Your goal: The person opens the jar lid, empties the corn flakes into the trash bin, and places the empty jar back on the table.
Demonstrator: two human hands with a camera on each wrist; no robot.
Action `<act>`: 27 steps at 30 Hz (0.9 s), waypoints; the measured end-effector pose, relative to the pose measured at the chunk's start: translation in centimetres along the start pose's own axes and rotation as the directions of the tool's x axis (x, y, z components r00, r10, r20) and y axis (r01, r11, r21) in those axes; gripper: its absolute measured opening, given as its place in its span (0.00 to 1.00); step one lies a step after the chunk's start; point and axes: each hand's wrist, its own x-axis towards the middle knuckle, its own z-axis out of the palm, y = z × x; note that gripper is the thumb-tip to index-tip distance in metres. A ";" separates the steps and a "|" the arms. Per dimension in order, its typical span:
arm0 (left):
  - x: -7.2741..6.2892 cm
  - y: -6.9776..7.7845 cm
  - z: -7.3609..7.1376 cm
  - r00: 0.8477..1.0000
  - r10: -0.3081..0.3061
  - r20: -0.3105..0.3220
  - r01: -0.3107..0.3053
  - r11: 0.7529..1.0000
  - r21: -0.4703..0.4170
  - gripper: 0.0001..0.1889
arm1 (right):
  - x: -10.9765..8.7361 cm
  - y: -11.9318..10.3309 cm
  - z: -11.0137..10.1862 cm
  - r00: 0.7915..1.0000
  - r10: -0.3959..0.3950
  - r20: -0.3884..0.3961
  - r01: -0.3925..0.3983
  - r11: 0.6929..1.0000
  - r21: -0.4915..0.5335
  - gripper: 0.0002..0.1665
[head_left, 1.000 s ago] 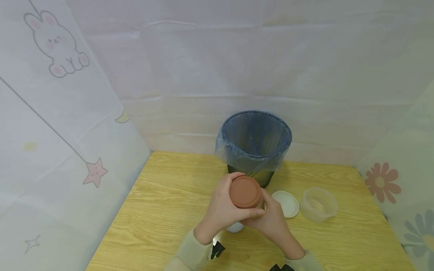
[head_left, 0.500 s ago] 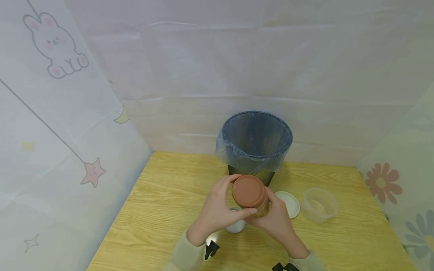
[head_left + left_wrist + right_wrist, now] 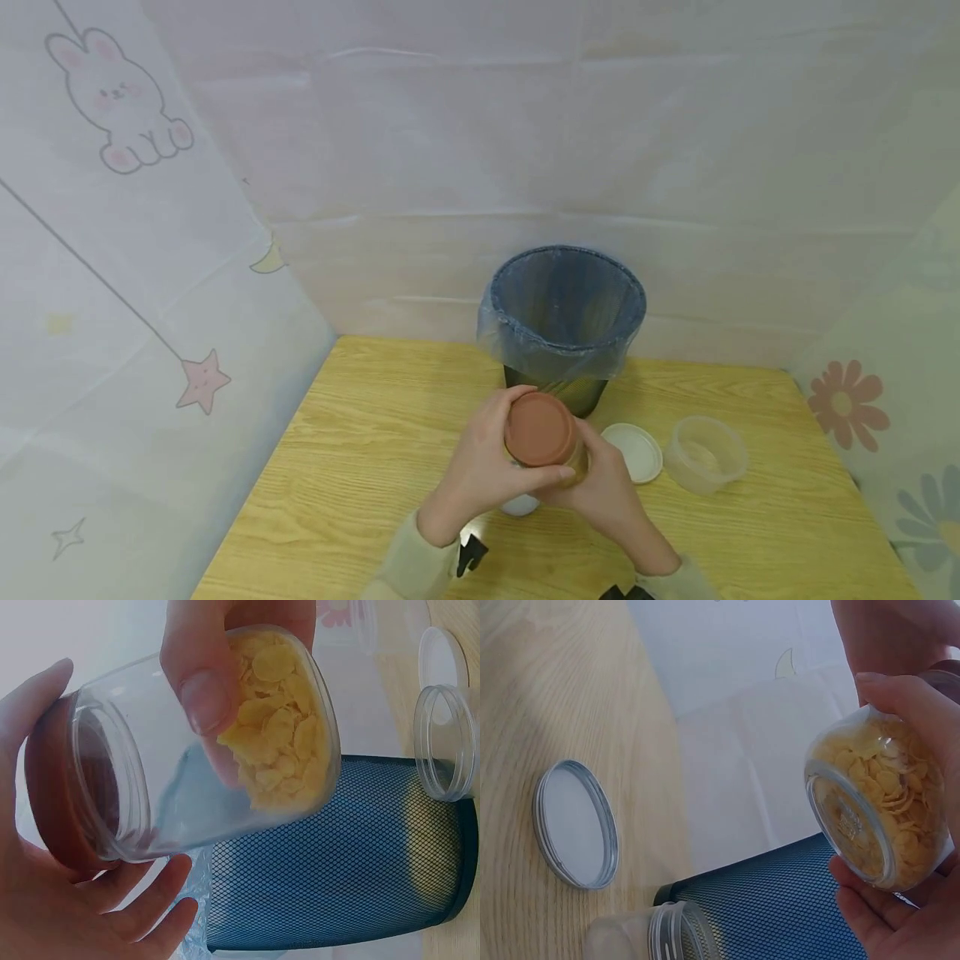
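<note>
A clear jar (image 3: 161, 765) with a brown-red screw lid (image 3: 540, 428) is held up over the table in both hands, tilted. Yellow corn flakes (image 3: 277, 731) fill its bottom end. My left hand (image 3: 483, 467) grips the lid, thumb and fingers spread round its edge. Lower down, my right hand (image 3: 600, 479) wraps round the jar's body, its thumb (image 3: 206, 701) lying across the glass. Beneath the hands, a silver-rimmed lid (image 3: 574, 825) lies on the table, partly hidden in the head view. Close by stands a small open clear jar (image 3: 442, 742).
Behind the hands stands a dark mesh bin (image 3: 322, 862) with a blue bag liner (image 3: 558, 358) over its rim. A white lid (image 3: 633, 452) and an open clear tub (image 3: 705, 454) sit to the right on the wooden table (image 3: 360, 450). Printed fabric walls surround it.
Both hands keep hold of the jar. Its lid end shifts slightly right and tips, then comes back left, covering more of the silver-rimmed lid below.
</note>
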 end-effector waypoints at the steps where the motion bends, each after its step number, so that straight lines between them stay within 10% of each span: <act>1: 0.0 0.0 0.1 1.000 0.002 -0.001 -0.002 1.000 0.004 0.49 | -0.1 -0.1 0.1 1.000 0.005 0.006 -0.005 1.000 0.006 0.52; 27: -0.1 -0.4 -1.3 0.996 0.082 0.043 -0.085 0.994 0.070 0.48 | 0.0 0.1 -0.6 1.000 -0.026 -0.001 0.026 0.999 -0.038 0.51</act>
